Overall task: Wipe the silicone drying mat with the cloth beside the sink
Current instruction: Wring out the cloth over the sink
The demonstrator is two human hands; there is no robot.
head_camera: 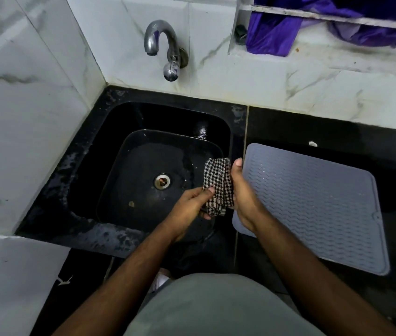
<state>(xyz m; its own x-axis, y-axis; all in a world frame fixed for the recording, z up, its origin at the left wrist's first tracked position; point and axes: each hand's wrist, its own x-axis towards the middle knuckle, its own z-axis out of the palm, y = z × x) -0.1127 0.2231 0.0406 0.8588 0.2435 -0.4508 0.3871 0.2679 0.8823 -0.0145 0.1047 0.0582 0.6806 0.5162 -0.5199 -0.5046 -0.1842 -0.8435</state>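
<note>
Mid-frame, over the right part of the sink (90, 151), both hands have the cloth (217, 183). Left hand (189, 207) is closed w/ thumb pinching the lower edge. Right hand (243, 197) is curled round the cloth's right side, fingers hidden behind it. Looks like wringing or bunching, prob. over the basin. Keep drips in the sink, fold to a flat pad, then carry right to the mat (313, 204), centre-right of frame, and wipe along its ridges.
</note>
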